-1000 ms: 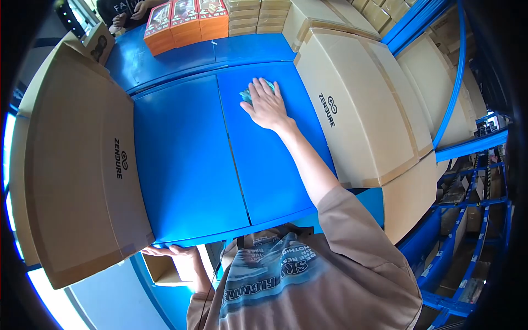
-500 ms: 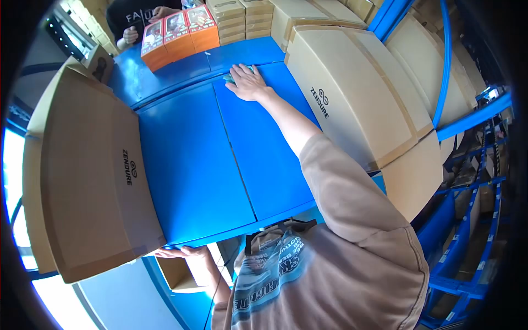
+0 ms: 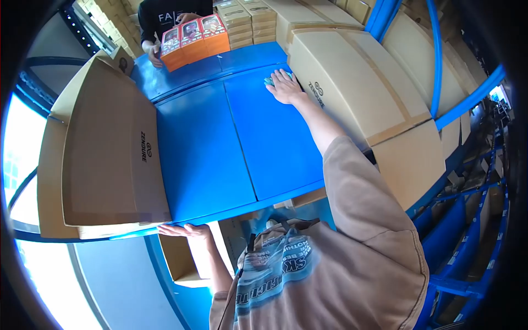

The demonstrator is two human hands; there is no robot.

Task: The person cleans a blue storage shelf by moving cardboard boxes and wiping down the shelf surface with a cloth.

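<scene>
My right hand [image 3: 285, 88] lies over a crumpled green cloth [image 3: 269, 81] near the far right part of the blue shelf surface [image 3: 206, 148], beside a large cardboard box [image 3: 335, 82]. Its fingers are stretched forward and press the cloth flat against the surface. At the near left edge of the shelf rests my left hand [image 3: 187, 230], fingers extended along the rim, close to the bottom corner of the left cardboard box [image 3: 113, 148]. A narrow seam runs between the two blue panels.
Behind the shelf stand orange boxes [image 3: 193, 44] and stacked flat brown cartons [image 3: 242, 25]. Another person in a black shirt [image 3: 165, 16] has a hand by the orange boxes. Blue rack posts [image 3: 436, 60] rise at the right; an open carton [image 3: 179, 258] is below the shelf.
My right hand moved away and leftward with the cloth, then right toward the right-hand box. My left hand remains at the near edge. The view has shifted, showing more of the other person.
</scene>
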